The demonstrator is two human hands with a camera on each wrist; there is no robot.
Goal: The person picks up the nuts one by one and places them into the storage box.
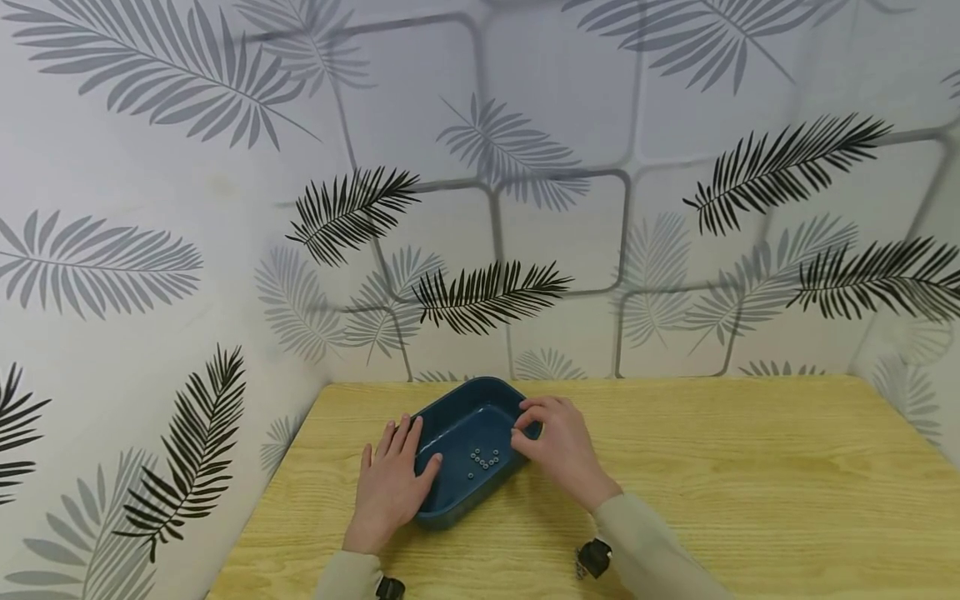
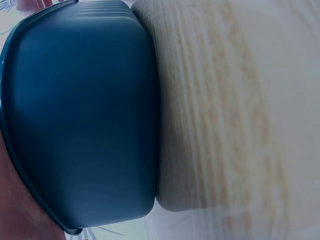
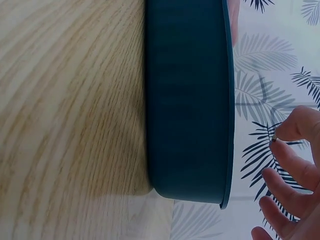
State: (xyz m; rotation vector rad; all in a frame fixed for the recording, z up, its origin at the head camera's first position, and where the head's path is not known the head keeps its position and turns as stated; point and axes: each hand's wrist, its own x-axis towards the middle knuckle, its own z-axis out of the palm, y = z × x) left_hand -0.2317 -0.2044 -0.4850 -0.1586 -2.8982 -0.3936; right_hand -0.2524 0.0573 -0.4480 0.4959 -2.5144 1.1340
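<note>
A dark blue rectangular tray (image 1: 450,510) sits at a slant on the table. Several small silver nuts (image 1: 483,462) lie on its floor, mostly in a loose cluster. My left hand (image 1: 390,487) rests on the tray's left end, fingers spread and fairly straight, thumb reaching inside over the rim; the left wrist view shows mainly the tray's outer wall (image 2: 85,115). At the right end my right hand (image 1: 558,442) is raised above the rim. Its thumb and index finger pinch a tiny metal nut (image 3: 274,138), largely hidden by the fingertips, while the other fingers are loosely bent.
The wood-grain table (image 1: 712,475) extends to the right of the tray. A small pile of metal bits (image 1: 580,568) lies by the right wrist's camera (image 1: 595,557). Behind the table rises a leaf-patterned wall (image 1: 555,325).
</note>
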